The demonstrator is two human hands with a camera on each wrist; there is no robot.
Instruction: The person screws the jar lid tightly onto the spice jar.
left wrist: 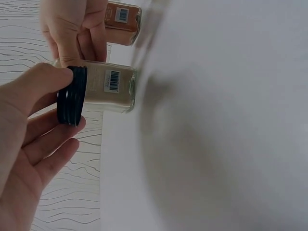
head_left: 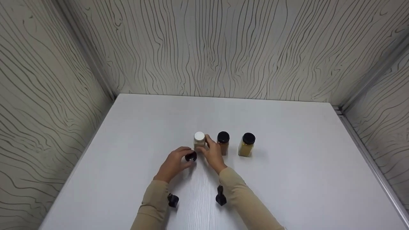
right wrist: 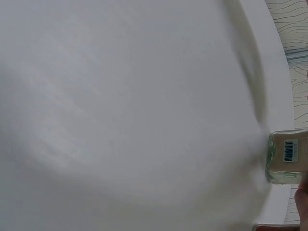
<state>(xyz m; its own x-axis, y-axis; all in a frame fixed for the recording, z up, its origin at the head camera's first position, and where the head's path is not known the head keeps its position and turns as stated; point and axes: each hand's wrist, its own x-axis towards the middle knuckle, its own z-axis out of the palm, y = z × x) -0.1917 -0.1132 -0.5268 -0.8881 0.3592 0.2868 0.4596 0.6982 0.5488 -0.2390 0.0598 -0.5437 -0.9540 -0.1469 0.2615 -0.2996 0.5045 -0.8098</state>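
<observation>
Between thumb and fingers, my left hand (head_left: 174,163) pinches a black screw lid (head_left: 191,156), which the left wrist view shows ribbed and turned on edge (left wrist: 72,98). Just beyond it stands a square glass spice jar (head_left: 199,144) of beige powder with a white top. My right hand (head_left: 213,156) grips this jar from the right. A barcode label shows on the jar's side (left wrist: 113,84). In the right wrist view, only the jar's lower part (right wrist: 284,156) and a bit of a finger appear at the right edge.
Right of the gripped jar stand two black-capped jars, one with reddish-brown spice (head_left: 223,147), close by the right hand, and one with yellow spice (head_left: 245,149). They share a white table (head_left: 287,185) backed by wood-grain panels (head_left: 207,48). Small black devices (head_left: 221,197) sit at both wrists.
</observation>
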